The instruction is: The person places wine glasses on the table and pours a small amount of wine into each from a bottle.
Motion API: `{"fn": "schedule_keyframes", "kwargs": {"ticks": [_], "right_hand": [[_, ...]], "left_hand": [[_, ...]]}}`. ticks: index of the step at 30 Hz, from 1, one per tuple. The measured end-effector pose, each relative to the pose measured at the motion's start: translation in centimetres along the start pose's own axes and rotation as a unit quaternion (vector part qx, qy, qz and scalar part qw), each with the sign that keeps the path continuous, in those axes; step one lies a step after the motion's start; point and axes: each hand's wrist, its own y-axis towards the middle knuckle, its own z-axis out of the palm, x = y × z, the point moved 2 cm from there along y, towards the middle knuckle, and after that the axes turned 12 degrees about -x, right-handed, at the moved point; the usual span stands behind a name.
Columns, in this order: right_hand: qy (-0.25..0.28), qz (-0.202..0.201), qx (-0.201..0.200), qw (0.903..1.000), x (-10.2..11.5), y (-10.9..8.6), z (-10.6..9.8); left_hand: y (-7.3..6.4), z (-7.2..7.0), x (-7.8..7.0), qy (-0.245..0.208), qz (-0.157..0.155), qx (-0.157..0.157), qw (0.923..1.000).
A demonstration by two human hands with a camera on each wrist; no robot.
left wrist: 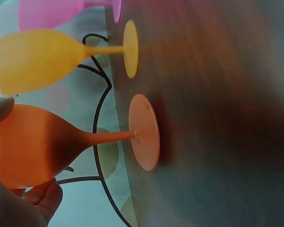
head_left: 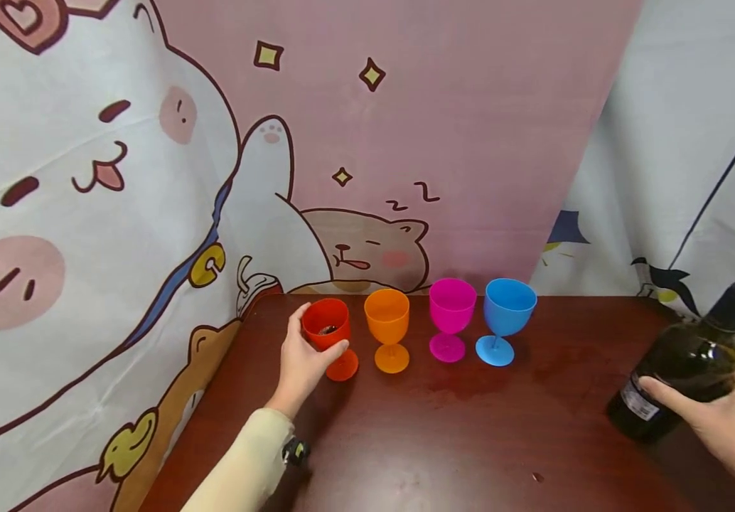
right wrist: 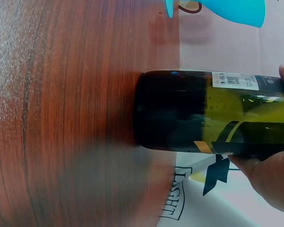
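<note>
My left hand (head_left: pixel 303 366) grips the red plastic goblet (head_left: pixel 326 317) round its bowl, thumb on the near side. A little dark liquid shows inside that bowl. Seen from the left wrist, the goblet's round foot (left wrist: pixel 144 132) is close over the wood, with a shadow beside it. At the far right my right hand (head_left: pixel 726 416) holds a dark green glass wine bottle (head_left: pixel 681 373) by its body. The bottle has a dark neck and a white label (right wrist: pixel 235 81). Its base is right at the tabletop in the right wrist view.
An orange goblet (head_left: pixel 387 316), a magenta goblet (head_left: pixel 452 306) and a blue goblet (head_left: pixel 510 307) stand upright in a row right of the red one. Behind the brown wooden table (head_left: pixel 438 441) hangs a cartoon-printed cloth (head_left: pixel 470 128). A small wet drop (head_left: pixel 537 477) lies near the front.
</note>
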Motion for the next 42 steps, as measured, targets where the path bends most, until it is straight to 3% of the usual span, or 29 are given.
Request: {"fn": "schedule_keyframes", "kwargs": {"ticks": [7, 12, 17, 20, 22, 25, 28, 31, 34, 37, 40, 42], "right_hand": [[-0.029, -0.015, 0.023, 0.9992, -0.3, -0.2, -0.2], [-0.036, -0.002, 0.020, 0.9992, -0.4, -0.5, -0.6], [-0.046, 0.015, 0.014, 0.9987, -0.4, -0.6, -1.0], [-0.062, 0.023, 0.014, 0.9977, -0.3, -0.7, -1.1], [-0.067, 0.024, 0.017, 0.9973, -0.2, -0.7, -1.1], [-0.071, 0.020, 0.021, 0.9970, -0.3, -0.6, -1.1], [-0.070, 0.020, 0.015, 0.9972, -0.5, -0.3, -1.3], [-0.072, 0.024, 0.011, 0.9971, -0.7, -0.1, -1.4], [-0.069, 0.030, 0.022, 0.9969, -0.6, -0.1, -1.1], [-0.060, 0.034, 0.037, 0.9969, -0.3, -0.4, -0.6], [-0.055, 0.032, 0.038, 0.9972, -0.3, -0.6, -0.4], [-0.057, 0.030, 0.033, 0.9973, -0.4, -0.6, -0.4]], "left_hand": [[2.6, 2.8, 0.1, 0.009, -0.011, -0.008, 0.9999], [3.1, 4.3, 0.3, 0.005, -0.019, -0.004, 0.9998], [3.1, 4.9, 0.2, 0.001, -0.016, 0.006, 0.9999], [2.8, 4.6, 0.0, 0.022, 0.006, 0.021, 0.9995], [2.5, 4.0, -0.2, 0.058, 0.046, 0.024, 0.9970], [1.9, 3.2, -1.3, 0.117, 0.138, 0.014, 0.9834], [1.5, 3.3, -3.5, 0.162, 0.233, 0.011, 0.9588], [1.6, 4.5, -6.0, 0.216, 0.293, 0.031, 0.9308], [2.0, 5.9, -7.7, 0.282, 0.307, 0.063, 0.9067], [2.2, 6.8, -8.5, 0.338, 0.293, 0.090, 0.8900], [2.3, 7.4, -8.7, 0.368, 0.280, 0.107, 0.8800], [2.3, 7.6, -8.8, 0.371, 0.281, 0.111, 0.8783]]}}
